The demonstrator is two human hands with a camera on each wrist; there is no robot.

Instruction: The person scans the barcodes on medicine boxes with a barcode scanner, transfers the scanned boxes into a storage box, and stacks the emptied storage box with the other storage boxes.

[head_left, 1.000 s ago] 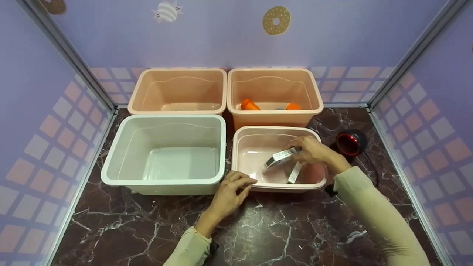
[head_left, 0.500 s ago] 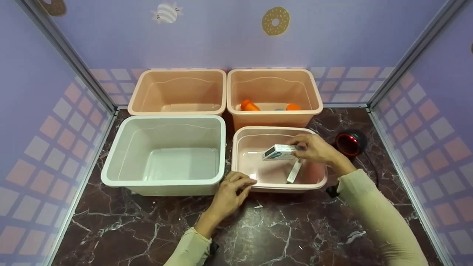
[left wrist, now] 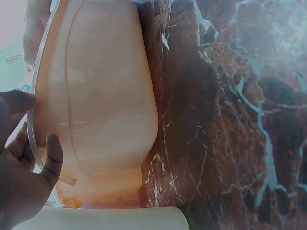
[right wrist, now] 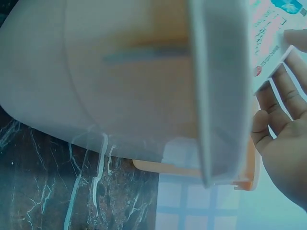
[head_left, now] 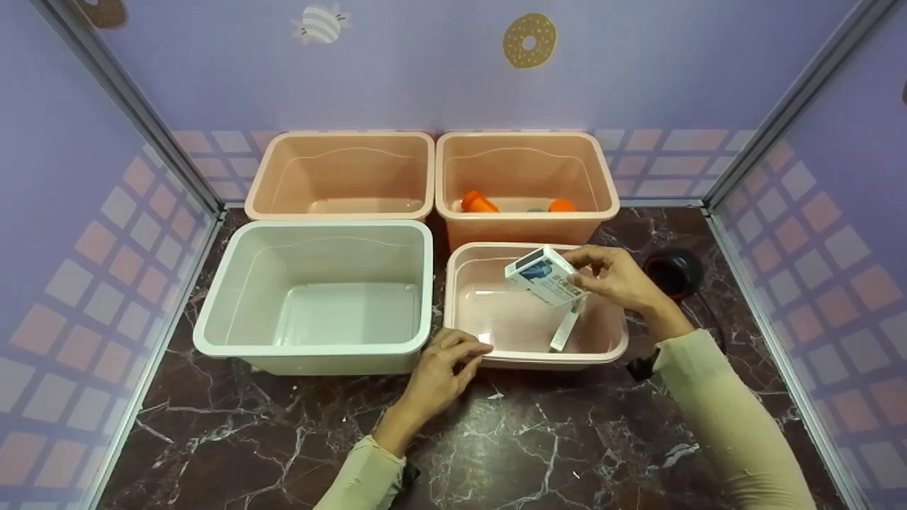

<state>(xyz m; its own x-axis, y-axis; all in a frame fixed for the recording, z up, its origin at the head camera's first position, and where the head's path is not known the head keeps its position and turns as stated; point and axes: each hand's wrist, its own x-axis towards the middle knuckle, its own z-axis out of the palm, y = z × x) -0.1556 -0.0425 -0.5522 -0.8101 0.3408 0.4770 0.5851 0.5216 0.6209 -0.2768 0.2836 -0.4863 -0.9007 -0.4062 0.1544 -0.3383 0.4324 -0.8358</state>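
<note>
My right hand (head_left: 609, 280) pinches a white medicine box (head_left: 545, 276) with a blue picture and printed text, tilted above the low pink bin (head_left: 464, 354). In the right wrist view, part of the box's printed face (right wrist: 268, 38) shows between thumb and fingers. Beneath it, a second narrow white box (head_left: 565, 329) lies in the bin. My left hand (head_left: 443, 368) holds the bin's near left rim. In the left wrist view, the thumb (left wrist: 53, 153) is outside the wall and a finger reaches over the rim.
Left of the pink bin stands a white bin (head_left: 312, 350). Two peach bins stand behind, one on the left (head_left: 340, 215) and one on the right (head_left: 524, 227) with orange items inside. A round black device (head_left: 673, 273) with a cable sits at right on the dark marbled table (head_left: 510, 446).
My right hand has raised the medicine box and turned its printed face upward. The black device's red glow has gone dark. The left hand has stayed at the rim.
</note>
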